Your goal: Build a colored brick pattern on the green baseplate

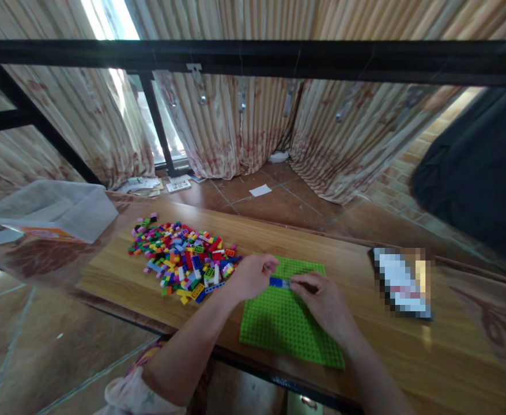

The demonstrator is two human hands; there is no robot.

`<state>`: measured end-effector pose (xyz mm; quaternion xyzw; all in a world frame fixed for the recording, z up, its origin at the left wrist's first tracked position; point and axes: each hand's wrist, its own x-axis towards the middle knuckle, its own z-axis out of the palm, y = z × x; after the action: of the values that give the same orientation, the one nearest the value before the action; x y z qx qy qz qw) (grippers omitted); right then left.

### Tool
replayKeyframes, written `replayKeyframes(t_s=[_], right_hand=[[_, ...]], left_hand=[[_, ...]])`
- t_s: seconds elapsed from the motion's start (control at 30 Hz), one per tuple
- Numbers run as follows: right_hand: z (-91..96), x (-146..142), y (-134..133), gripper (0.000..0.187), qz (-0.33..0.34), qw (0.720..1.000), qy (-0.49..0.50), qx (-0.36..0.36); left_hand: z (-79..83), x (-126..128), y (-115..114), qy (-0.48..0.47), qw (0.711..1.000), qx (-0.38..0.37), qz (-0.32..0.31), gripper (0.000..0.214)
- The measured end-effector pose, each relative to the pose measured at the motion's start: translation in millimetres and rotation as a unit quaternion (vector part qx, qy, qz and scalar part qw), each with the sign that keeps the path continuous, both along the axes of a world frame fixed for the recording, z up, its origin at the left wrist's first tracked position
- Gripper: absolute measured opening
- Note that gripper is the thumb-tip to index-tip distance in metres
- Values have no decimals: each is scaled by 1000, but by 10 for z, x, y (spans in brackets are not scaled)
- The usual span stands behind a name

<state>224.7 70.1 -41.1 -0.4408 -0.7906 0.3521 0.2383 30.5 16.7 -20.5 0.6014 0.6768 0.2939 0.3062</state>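
Note:
On the bumpy green baseplate (pixel 287 323) sits a short row made of a blue brick (pixel 275 282) and a paler grey-blue brick (pixel 286 284). My right hand (pixel 324 300) comes in from the right, with thumb and forefinger pinched at the right end of the pale brick. At the row's left end, my left hand (pixel 253 276) hovers over the plate's far left part. Its fingers are loosely bent and apart, with no brick visible in them; the thumb side is partly hidden.
Left of the plate, a heap of loose coloured bricks (pixel 188 259) spreads over the wooden tabletop (pixel 119 268). Beyond it stands a clear plastic bin (pixel 84 210). A phone-like, blurred-out object (pixel 402 282) lies at the right. A black metal rail (pixel 253 57) crosses ahead, before curtains.

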Motion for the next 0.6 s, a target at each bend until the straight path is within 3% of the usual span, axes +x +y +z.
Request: replayKeyframes(t_s=[0.27,0.6], right_hand=[[-15,-9,-4,20,1,1000,-24,10],[-78,-10,31,22,-1,1000,-13,-14]], left_hand=[[-30,139,-75,43,997,21,-60,41],[-115,257,-53,59,998,22,-25,44]])
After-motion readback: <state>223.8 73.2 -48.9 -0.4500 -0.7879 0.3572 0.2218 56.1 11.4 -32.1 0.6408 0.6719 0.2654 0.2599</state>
